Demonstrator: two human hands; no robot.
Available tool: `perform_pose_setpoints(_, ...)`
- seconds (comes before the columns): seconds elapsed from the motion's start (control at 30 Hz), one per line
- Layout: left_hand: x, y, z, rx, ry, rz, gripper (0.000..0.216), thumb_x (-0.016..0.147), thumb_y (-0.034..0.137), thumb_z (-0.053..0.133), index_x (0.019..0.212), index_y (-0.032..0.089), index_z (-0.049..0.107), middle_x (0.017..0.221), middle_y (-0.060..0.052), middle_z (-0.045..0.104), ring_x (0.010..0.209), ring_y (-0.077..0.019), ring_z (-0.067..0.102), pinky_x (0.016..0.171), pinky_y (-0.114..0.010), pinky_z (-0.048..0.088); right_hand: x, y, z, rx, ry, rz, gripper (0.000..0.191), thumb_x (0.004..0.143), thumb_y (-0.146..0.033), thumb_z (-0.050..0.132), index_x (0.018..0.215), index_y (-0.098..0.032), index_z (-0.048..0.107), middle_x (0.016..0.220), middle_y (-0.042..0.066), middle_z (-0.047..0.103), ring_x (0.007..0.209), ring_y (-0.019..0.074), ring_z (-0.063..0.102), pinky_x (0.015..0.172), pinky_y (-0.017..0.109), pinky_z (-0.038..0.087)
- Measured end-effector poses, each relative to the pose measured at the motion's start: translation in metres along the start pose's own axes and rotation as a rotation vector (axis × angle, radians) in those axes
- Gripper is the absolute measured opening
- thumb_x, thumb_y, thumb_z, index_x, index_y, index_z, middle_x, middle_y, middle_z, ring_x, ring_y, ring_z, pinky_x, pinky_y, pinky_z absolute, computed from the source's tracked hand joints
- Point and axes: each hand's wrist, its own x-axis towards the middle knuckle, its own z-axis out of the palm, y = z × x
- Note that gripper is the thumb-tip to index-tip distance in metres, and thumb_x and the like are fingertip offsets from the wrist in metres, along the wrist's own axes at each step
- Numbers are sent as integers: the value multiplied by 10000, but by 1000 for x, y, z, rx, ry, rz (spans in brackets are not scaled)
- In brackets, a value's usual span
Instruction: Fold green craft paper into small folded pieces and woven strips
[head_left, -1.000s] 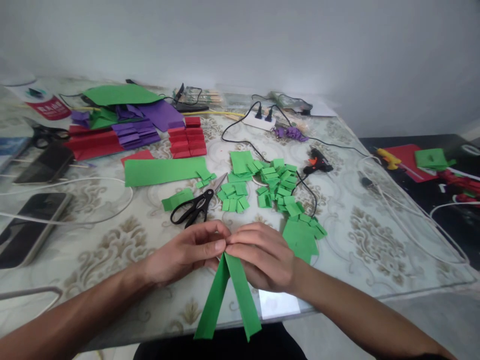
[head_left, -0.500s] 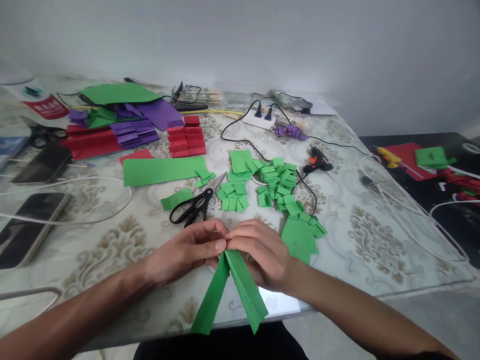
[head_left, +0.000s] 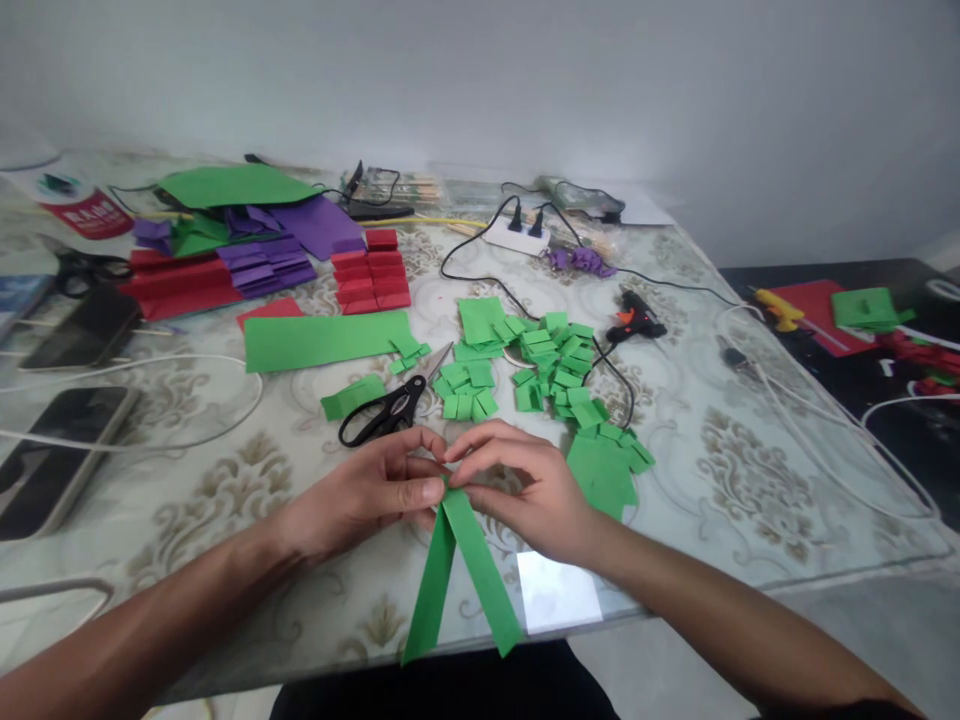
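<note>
Near the table's front edge, my left hand (head_left: 390, 485) pinches the upper end of a green paper strip (head_left: 480, 570), thumb on top. My right hand (head_left: 529, 485) has its fingertips closed at the same end; the exact contact there is partly hidden. Two long legs of the strip hang apart toward me in an upside-down V. Just beyond my hands lie black-handled scissors (head_left: 390, 408), blades pointing away to the right. Small folded green paper pieces (head_left: 555, 365) are heaped past them, and a larger green sheet (head_left: 604, 475) lies beside my right wrist.
A long green strip (head_left: 322, 340), folded red paper (head_left: 371, 275) and purple paper (head_left: 266, 265) lie at the back left. Two phones (head_left: 64, 450) rest at left under a white cable. A black glue gun (head_left: 636, 318) and white power strip (head_left: 517, 235) stand behind with trailing cords.
The strip's two legs have drawn closer together and turned flatter toward me. My right hand's fingers have lifted and arched, still meeting the left at the strip's top.
</note>
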Motion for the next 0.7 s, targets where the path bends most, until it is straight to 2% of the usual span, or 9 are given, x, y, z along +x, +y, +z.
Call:
perform_pose_setpoints(0.23, 3, 0, 0, -10, 52, 71, 389, 809, 334, 916, 880, 173, 569, 755, 22, 622, 645, -90, 540, 576, -183, 389, 3, 0, 3, 7, 11, -69, 65, 924, -136, 770, 951, -195, 775, 1064, 78, 809, 1019, 192, 749, 959, 381, 589)
perform_pose_setpoints(0.43, 2, 0, 2, -19, 47, 37, 399, 797, 353, 922, 920, 177, 586, 793, 8, 637, 642, -96, 527, 582, -200, 370, 2, 2, 2, 26, -33, -66, 51, 945, -153, 745, 965, -195, 767, 1050, 86, 812, 1014, 212, 762, 958, 407, 605)
perform_pose_setpoints(0.7, 2, -1, 4, -4, 23, 27, 436, 784, 393, 926, 903, 172, 569, 759, 17, 594, 624, -90, 485, 574, -197, 343, 4, -3, 3, 8, -67, -118, 31, 957, -159, 714, 961, -177, 740, 964, 85, 774, 960, 200, 741, 906, 365, 608)
